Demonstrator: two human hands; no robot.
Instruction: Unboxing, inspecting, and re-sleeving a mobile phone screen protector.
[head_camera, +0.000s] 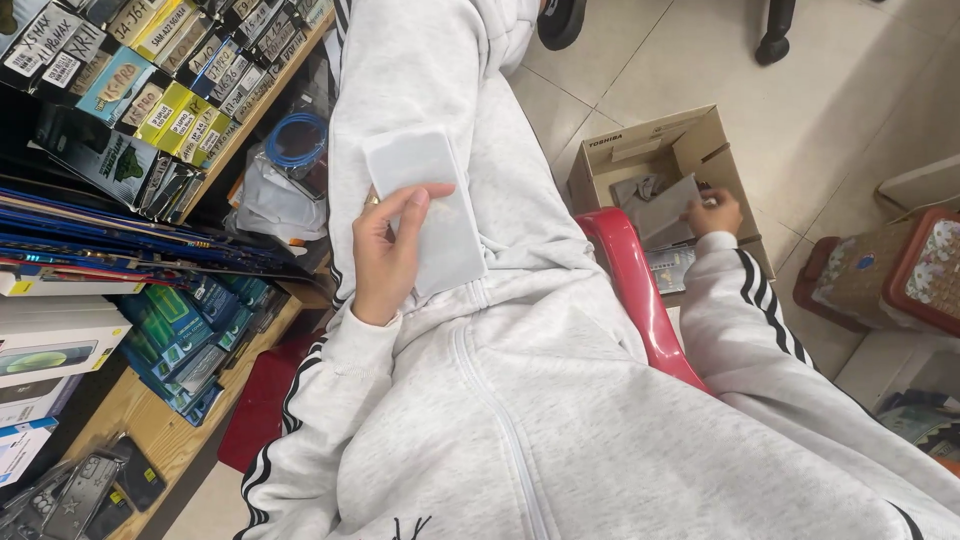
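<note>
While my left hand (385, 255) is pinning the white packet (430, 215) on my lap, fingers clamped on it, I'm keeping it flat. My right hand (713, 212) is reaching into the cardboard box (600, 165), fingers closing on a grey sleeve (665, 212).

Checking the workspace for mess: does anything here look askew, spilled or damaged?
Nothing spilled or damaged. The left hand holds a white flat packet on the lap; the right hand reaches into an open cardboard box on the floor.

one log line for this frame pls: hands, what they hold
left hand: holds white flat pack on lap | right hand: in cardboard box on floor, on grey packet | seat: red chair
</note>
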